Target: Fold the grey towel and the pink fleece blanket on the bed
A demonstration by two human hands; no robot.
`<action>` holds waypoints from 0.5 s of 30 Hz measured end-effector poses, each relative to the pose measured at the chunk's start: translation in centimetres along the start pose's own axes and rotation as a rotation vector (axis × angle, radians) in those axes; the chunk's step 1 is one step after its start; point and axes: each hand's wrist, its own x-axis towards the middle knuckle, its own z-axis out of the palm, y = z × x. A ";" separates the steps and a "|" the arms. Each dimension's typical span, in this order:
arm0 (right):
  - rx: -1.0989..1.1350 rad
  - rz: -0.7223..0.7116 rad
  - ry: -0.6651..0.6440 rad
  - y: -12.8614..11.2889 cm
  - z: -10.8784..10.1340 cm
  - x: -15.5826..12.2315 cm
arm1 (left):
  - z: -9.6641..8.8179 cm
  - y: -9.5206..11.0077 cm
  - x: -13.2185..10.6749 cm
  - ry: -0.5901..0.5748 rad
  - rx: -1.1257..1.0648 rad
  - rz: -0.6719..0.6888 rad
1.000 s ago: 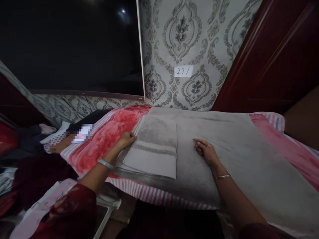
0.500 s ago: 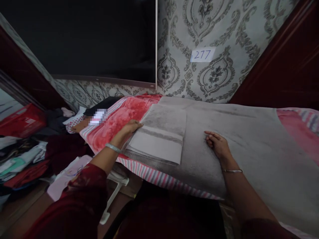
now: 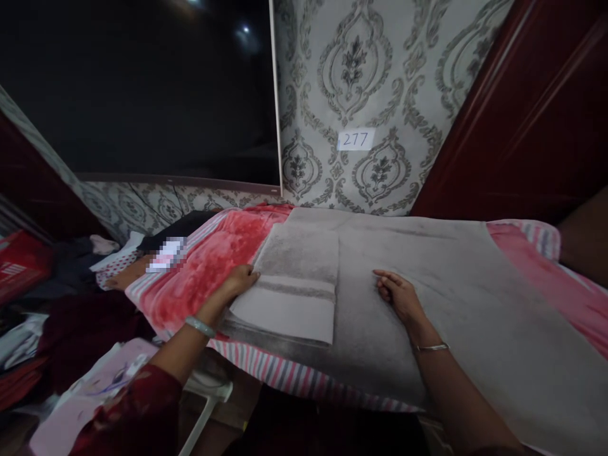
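A folded grey towel [image 3: 299, 256], with a darker band across a paler section, lies flat on a large grey cloth [image 3: 456, 304]. My left hand [image 3: 241, 280] is at the towel's left edge, its thumb and fingers closed on that edge. To the right of the towel, my right hand [image 3: 400, 296] hovers over or rests on the grey cloth; I cannot tell which. Its index finger points left and the other fingers curl loosely, with nothing in them. Beneath the grey cloth spreads a red plush blanket [image 3: 194, 291] with a striped border [image 3: 270, 367].
A large dark television [image 3: 142, 95] hangs behind, beside patterned wallpaper with a paper label [image 3: 356, 139]. Piled clothes [image 3: 71, 335] and a red box [image 3: 23, 263] are at the left. A pink board [image 3: 52, 424] and a white frame leg [image 3: 204, 415] are below my left arm.
The view has shifted, so the whole scene sits lower and further left. My left hand stays at the towel's edge, and my right hand keeps much the same pose beside it.
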 end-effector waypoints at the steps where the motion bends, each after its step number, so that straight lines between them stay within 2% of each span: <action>1: -0.009 -0.009 -0.004 0.1 -0.1 0.0 | -0.1 0.0 -0.1 0.000 0.020 0.005; 4: -0.090 -0.030 -0.005 0.5 -0.3 0.2 | -0.5 -0.1 -0.3 0.001 0.084 0.003; 6: -0.230 -0.086 0.028 0.4 0.2 0.4 | -0.9 0.0 -0.4 0.023 0.134 -0.015; 9: -0.549 -0.349 0.011 -0.9 2.9 0.5 | -0.9 1.1 -0.8 0.135 0.259 0.010; 12: -0.875 -0.657 -0.251 -2.5 8.2 -0.7 | 0.7 2.8 -1.3 0.199 0.395 0.278; 14: -1.073 -0.704 -0.474 -2.9 11.8 -2.3 | 2.6 3.3 -1.5 0.156 0.445 0.460; 15: -1.156 -0.681 -0.579 -2.8 13.4 -3.1 | 3.6 3.3 -1.6 0.122 0.467 0.499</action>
